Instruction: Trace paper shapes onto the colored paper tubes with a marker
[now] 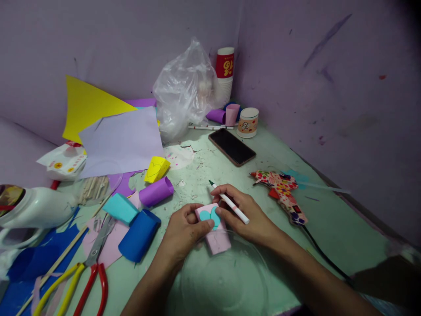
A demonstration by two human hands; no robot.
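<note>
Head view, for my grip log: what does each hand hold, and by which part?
Left hand: the pink piece, by its side, thumb on the teal cutout. Right hand: the marker, by its barrel, thumb at the cutout's edge.

The left hand (184, 228) partly hides the blue cutout (215, 217); edges crop the jug (49, 206) and scissors (94, 253); the bag's (179, 90) contents blur.

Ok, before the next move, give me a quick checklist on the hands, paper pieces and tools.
1. Pink paper piece gripped by the left hand: ok.
2. Turquoise paper cutout lying against the pink: ok.
3. Cutout glued down: cannot tell.
4. White marker in the right hand, green tip uncapped: ok.
5. Glue gun lying apart from both hands: ok; whether hot, cannot tell.
6. Scissors clear of both hands: ok.
</note>
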